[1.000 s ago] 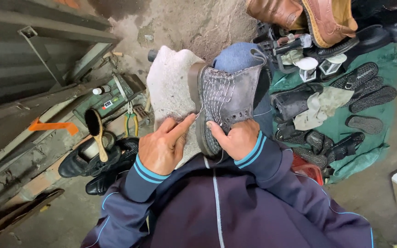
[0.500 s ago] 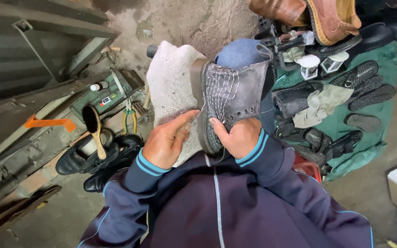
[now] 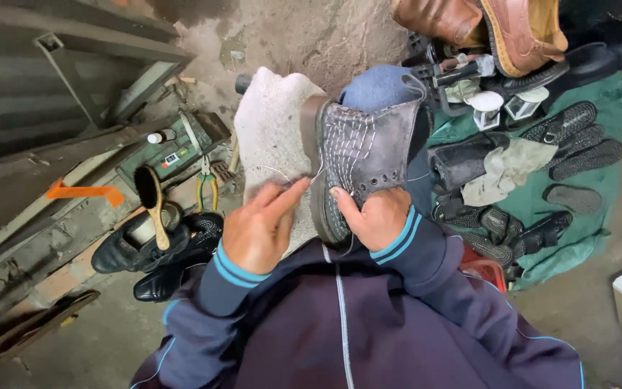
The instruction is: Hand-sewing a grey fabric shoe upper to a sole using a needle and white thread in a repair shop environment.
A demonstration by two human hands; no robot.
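Observation:
A worn grey lace-up boot (image 3: 365, 155) with a thick brown sole lies on its side across my lap, over a pale cloth (image 3: 271, 137) and my blue-jeaned knee. My right hand (image 3: 372, 216) grips the boot's lower end near the eyelets. My left hand (image 3: 260, 227) is just left of the sole, fingers pinched on a thin white thread (image 3: 282, 175) that runs to the sole's edge. White stitching lines cover the boot's upper.
Black shoes (image 3: 156, 252) with a wooden brush (image 3: 152, 205) lie at the left, beside pliers (image 3: 206, 187) and a green box (image 3: 174, 148). A green cloth (image 3: 577, 180) at the right holds loose soles and small jars. Brown boots (image 3: 484, 25) lie at the top.
My left hand has drawn away from the boot's sole to the left and down, pulling the thread out. The right hand keeps its hold on the boot.

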